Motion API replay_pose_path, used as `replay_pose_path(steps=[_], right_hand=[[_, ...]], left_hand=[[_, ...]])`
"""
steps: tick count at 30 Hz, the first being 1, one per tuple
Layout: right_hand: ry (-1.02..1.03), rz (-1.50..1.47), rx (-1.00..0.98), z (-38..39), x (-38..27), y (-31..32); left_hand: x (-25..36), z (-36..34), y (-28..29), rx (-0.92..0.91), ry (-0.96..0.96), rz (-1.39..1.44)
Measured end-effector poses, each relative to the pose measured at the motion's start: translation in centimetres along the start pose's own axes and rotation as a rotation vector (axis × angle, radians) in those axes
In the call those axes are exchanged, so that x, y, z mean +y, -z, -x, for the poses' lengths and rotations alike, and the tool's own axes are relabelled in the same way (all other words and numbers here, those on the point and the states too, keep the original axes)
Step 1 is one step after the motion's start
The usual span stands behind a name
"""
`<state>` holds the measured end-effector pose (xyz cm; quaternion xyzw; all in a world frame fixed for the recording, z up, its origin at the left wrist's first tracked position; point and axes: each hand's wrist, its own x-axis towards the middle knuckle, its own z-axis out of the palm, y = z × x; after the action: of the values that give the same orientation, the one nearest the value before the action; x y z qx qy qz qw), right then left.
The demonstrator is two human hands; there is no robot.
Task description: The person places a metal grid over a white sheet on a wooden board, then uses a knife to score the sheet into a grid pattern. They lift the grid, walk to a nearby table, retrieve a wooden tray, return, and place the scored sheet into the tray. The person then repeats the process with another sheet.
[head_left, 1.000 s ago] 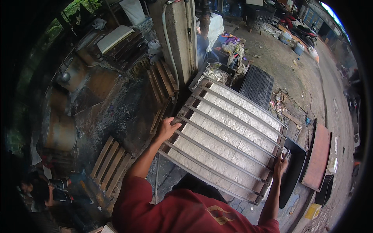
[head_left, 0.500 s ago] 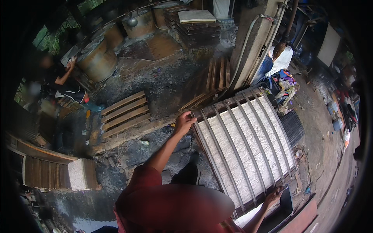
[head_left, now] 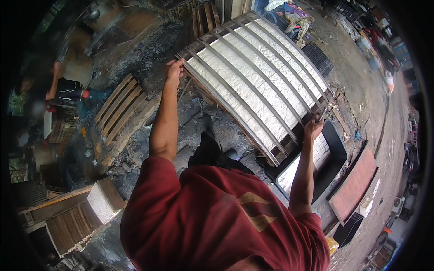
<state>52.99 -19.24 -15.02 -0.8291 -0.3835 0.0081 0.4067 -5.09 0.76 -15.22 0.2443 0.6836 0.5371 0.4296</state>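
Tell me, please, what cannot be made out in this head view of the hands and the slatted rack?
- Rack: its underside is hidden by its own white filling.
- Left hand and right hand: fingertips curl out of sight around the frame.
- Black tub: partly covered by rack and right arm.
- Person at left: blurred, small.

Slatted rack (head_left: 257, 77) ahead; pallet (head_left: 120, 108) left; tub (head_left: 332, 158) right.
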Motion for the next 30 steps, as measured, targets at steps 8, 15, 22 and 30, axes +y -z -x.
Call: replay_pose_path(steps=[8,15,22,30], right_hand=[[-0.029,0.054,-0.018,-0.8,0.9,-0.4],[0.030,0.012,-0.002,-0.9,0.3,0.6],[0.539,-0.344,-0.134,-1.8,-19.7,-1.7],[0.593,-0.388,-0.932,6.5,-38.8,-15.2]], left_hand=[[0.4,1.3,0.2,-0.026,-0.021,-0.024],[-0.4,1.5,1.1,-0.149,-0.024,0.078],[-0.4,2.0,0.6,-0.098,-0.001,0.218],[-1.1,1.9,1.6,-0.230,0.001,0.326]])
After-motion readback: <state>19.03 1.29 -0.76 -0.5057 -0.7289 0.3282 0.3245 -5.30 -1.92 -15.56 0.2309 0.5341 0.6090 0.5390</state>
